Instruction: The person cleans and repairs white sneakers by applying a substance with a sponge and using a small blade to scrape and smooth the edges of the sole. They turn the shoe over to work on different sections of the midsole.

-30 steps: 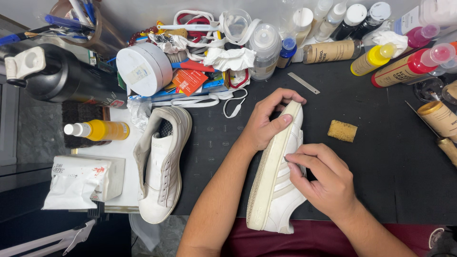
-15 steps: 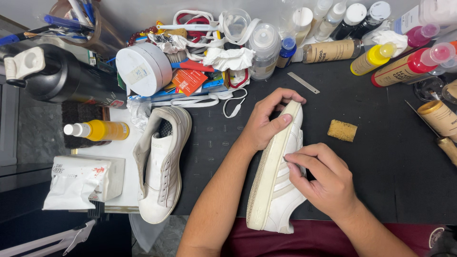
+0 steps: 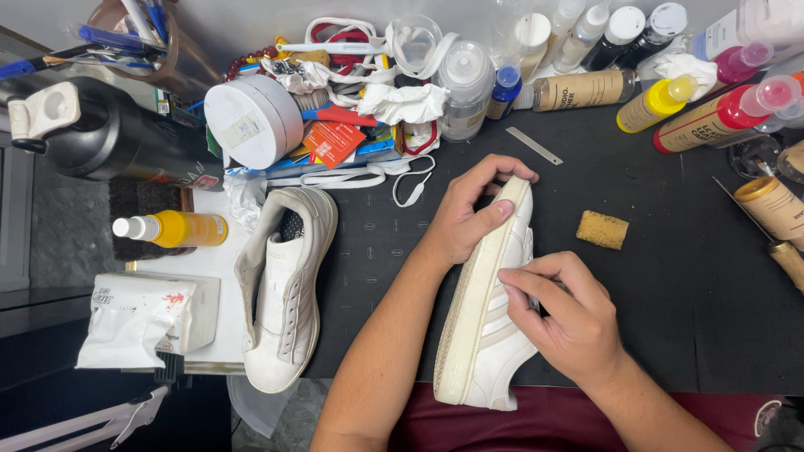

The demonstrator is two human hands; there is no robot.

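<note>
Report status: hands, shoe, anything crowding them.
Left hand grips white sneaker at its toe. Right hand pinches its side. Second sneaker lies apart on the left; sponge block lies apart on the right.

Table: a black mat (image 3: 670, 276) covers the centre and right of the frame.
Wall: pale, plain strip along the top edge.
Floor: grey, speckled, lower left.
Light: even, soft.

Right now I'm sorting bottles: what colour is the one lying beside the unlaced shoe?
Yellow bottle, white cap; head view.

probably a shoe-cleaning workshop: cleaner bottles (image 3: 586, 88), sneakers (image 3: 285, 293).
</note>
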